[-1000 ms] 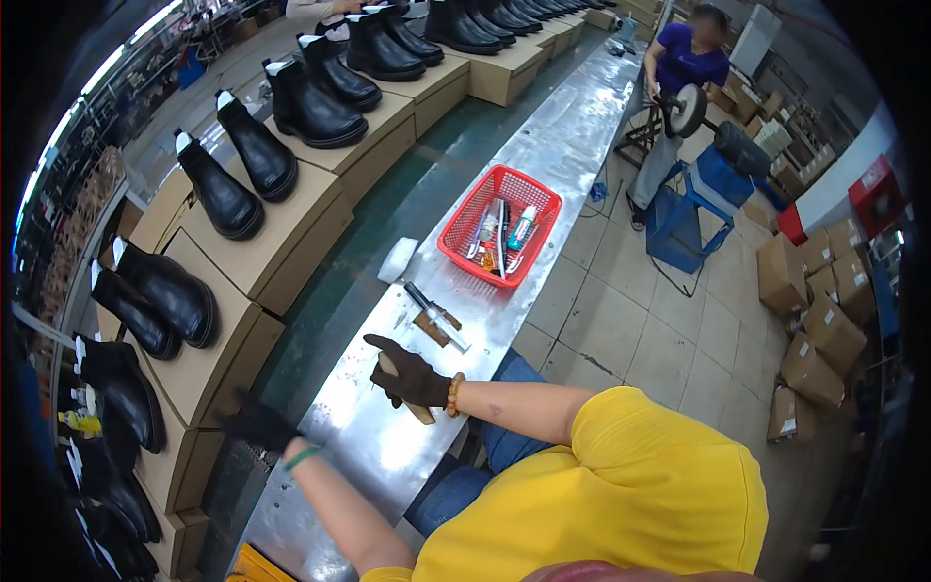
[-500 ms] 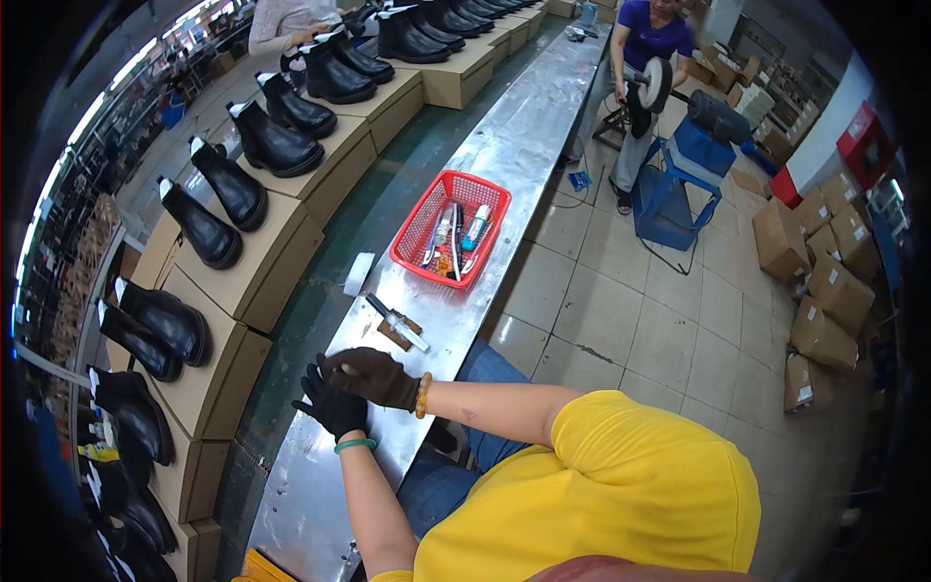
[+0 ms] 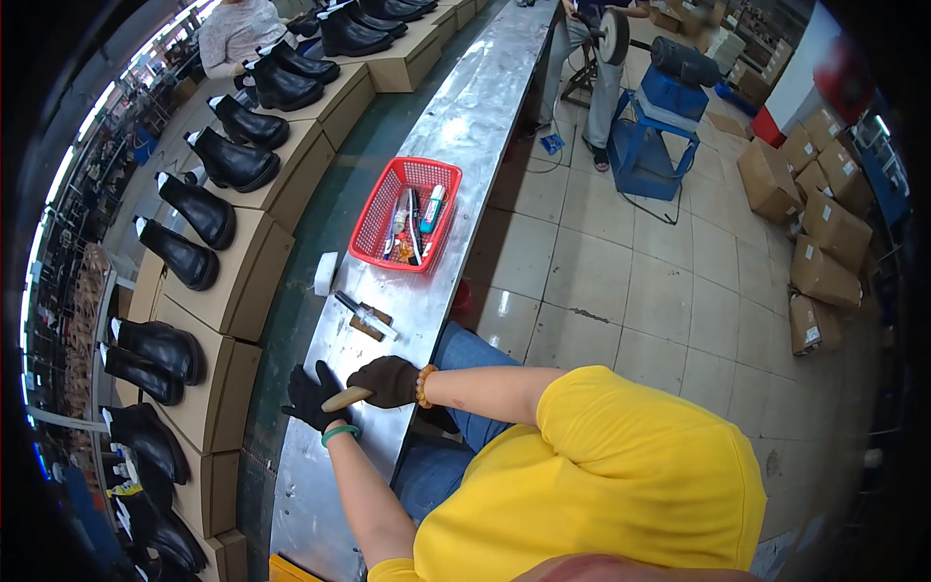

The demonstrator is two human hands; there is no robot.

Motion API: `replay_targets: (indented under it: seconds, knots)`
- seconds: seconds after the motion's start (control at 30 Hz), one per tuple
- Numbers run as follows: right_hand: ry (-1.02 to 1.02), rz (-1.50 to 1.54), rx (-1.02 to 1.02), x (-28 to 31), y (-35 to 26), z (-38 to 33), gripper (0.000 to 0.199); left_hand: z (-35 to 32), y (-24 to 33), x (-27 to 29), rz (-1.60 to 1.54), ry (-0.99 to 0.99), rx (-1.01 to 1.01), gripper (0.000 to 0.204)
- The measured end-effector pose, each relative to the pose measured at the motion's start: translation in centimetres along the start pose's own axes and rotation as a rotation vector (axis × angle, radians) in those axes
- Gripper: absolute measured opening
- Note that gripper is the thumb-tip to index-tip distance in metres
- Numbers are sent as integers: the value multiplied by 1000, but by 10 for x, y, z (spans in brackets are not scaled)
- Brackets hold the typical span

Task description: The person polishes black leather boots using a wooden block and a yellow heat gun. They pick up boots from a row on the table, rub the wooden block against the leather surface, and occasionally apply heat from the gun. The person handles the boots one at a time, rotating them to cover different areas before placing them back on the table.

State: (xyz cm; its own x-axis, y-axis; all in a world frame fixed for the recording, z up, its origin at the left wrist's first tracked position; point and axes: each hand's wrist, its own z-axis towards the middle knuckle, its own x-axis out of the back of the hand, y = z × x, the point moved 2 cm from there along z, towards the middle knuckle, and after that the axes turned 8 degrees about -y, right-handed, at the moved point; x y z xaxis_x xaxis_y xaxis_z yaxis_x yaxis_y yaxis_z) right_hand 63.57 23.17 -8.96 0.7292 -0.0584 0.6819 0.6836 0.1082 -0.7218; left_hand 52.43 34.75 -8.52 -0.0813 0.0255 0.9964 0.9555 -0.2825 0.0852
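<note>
My right hand [image 3: 388, 381], in a dark brown glove, is closed around a tan, rounded stick-like piece [image 3: 346, 399]; its exact kind I cannot make out. The tip of that piece reaches the wrist side of my left hand [image 3: 314, 396], which wears a black glove and has its fingers apart above the metal bench [image 3: 320, 485]. Just beyond both hands, a black-and-clear pen-like tool [image 3: 366, 315] rests across a small brown block [image 3: 371, 327]. Farther along lie a white block [image 3: 326, 274] and a red plastic basket [image 3: 357, 242] with pens, tubes and small bottles inside.
To the left, black ankle boots [image 3: 175, 254] line a row of cardboard boxes [image 3: 233, 281]. A person in a purple top stands beyond the bench by a wheel machine on a blue stand [image 3: 648, 155]. Cartons [image 3: 824, 281] are stacked at the right; another person [image 3: 242, 37] is at far left.
My right hand has come away from on top of my left, and the tan piece now shows in it. The whole view has shifted, moving the basket and bench leftward in the picture.
</note>
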Motion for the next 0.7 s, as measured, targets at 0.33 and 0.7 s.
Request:
replay_targets:
  seconds: [0.33,0.7]
  knots:
    - [64,-32,74,-4,-4,-3,17,12,-1,13,-38,-101,68,59]
    - [34,-50,18,-10,-7,10,19,27,-29,7,-190,6,12,54]
